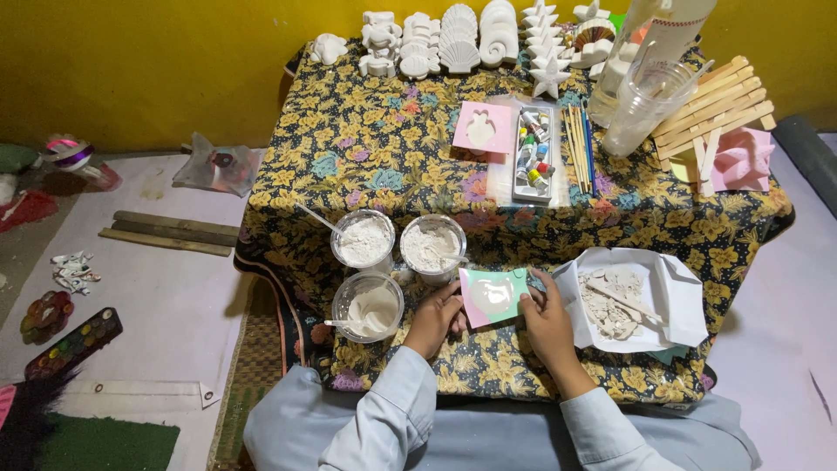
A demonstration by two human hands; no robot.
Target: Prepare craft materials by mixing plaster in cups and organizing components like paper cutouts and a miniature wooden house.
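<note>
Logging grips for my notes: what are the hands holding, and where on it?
Both hold the pink mould: left hand at its left edge, right hand at its right edge.

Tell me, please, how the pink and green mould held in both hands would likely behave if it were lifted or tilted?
The mould looks thin and rubbery, so it would probably flex. Its cavity holds what looks like wet white mix, which may spill if tilted. The left hand and right hand grip opposite edges, suggesting it needs support.
</note>
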